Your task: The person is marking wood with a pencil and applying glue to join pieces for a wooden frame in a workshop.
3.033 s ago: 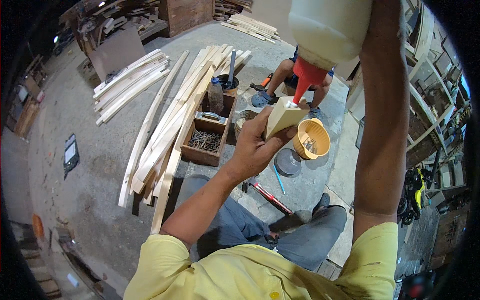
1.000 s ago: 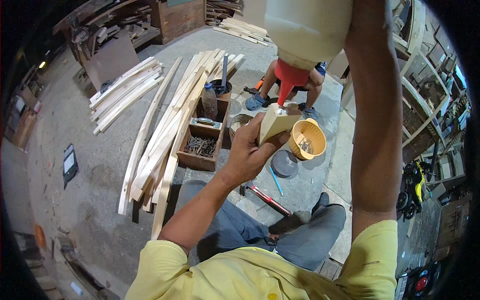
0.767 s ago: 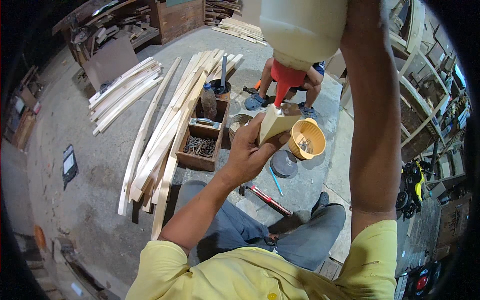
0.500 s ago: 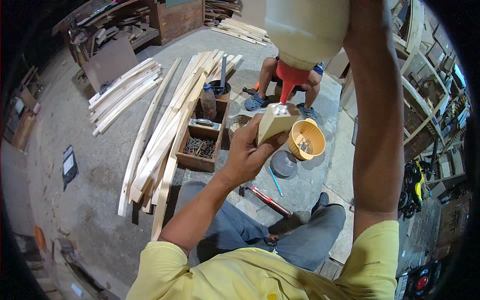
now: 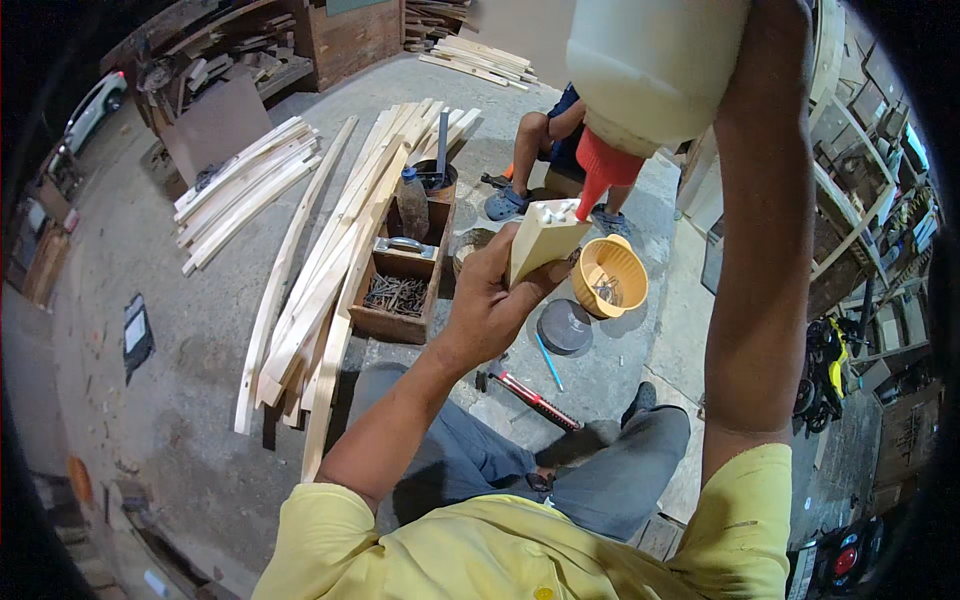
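My left hand (image 5: 492,295) is closed round a short pale wooden block (image 5: 545,240), its end face turned up. White glue (image 5: 562,212) lies in blobs on that end. Above it an upside-down white glue bottle (image 5: 655,75) points its red nozzle (image 5: 603,170) down at the end's right edge. My right arm (image 5: 755,230) reaches up beside the bottle. My right hand is mostly cut off at the top edge, its fingers hidden, but the bottle hangs from its grip.
A wooden toolbox (image 5: 393,325) with nails stands left of my knees, beside stacked wooden strips (image 5: 330,260). Ahead lie a yellow basket (image 5: 630,280) with nails, a round dark lid (image 5: 565,327), a blue pencil (image 5: 549,362) and a red-handled hammer (image 5: 535,398). Another person's legs (image 5: 525,155) are beyond.
The bottle has moved right, carrying its nozzle from the middle of the block's end to its right edge. More glue shows on the end. The block has shifted slightly left.
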### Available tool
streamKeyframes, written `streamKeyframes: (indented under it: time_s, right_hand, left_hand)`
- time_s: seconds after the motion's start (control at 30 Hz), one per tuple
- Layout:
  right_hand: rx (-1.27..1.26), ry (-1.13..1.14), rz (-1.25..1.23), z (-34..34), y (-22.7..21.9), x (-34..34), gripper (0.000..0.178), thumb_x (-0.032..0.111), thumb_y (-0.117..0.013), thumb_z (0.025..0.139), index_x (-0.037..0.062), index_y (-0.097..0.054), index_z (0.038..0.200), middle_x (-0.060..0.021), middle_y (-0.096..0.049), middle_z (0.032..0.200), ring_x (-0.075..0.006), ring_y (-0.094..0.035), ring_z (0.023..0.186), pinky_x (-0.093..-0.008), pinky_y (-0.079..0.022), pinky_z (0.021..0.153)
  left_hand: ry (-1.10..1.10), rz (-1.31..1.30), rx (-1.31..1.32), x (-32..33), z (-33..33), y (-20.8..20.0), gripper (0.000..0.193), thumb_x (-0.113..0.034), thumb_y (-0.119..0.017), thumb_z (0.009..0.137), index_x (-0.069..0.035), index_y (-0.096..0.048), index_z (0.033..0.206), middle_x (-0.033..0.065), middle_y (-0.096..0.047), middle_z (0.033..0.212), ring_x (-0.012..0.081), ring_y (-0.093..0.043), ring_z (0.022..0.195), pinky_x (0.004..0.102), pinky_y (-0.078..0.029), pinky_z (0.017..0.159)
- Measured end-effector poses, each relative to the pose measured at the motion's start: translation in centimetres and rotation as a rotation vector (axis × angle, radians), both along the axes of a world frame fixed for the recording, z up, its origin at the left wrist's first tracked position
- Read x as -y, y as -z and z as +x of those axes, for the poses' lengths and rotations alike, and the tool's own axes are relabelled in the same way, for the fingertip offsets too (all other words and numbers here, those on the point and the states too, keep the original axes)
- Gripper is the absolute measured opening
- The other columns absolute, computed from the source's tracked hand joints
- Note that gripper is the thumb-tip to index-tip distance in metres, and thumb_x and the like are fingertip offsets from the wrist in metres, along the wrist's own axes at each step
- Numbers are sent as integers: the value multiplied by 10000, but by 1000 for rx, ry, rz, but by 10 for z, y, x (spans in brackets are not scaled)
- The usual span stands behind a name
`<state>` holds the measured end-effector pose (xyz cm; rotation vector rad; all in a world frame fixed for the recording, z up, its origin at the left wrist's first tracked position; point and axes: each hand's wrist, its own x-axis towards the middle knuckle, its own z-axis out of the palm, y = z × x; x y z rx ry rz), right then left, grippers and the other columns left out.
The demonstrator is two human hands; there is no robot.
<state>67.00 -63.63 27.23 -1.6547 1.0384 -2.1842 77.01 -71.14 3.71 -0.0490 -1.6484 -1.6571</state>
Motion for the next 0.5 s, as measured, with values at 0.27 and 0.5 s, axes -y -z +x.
streamKeyframes:
  time_s: [0.27,0.5]
  right_hand:
    - [-35,-36,51,-2,1,-1,429,364,-689,785,12,-609,1017,-115,-637,780,-211,-658,657,-327,-553,591]
    - [-347,294,-34,18,13,8,409,391,-667,820,92,-634,1097,-125,-651,846,-221,-681,696,-323,-573,629]
  left_hand:
    - [-3,-6,-17,1,-1,2,300,-128,-651,903,14,-553,1149,89,-655,955,117,-597,863,277,-480,778]
    - [27,-19,9,1,-1,1,317,-139,-652,905,9,-551,1167,84,-644,976,110,-577,874,265,-468,786]
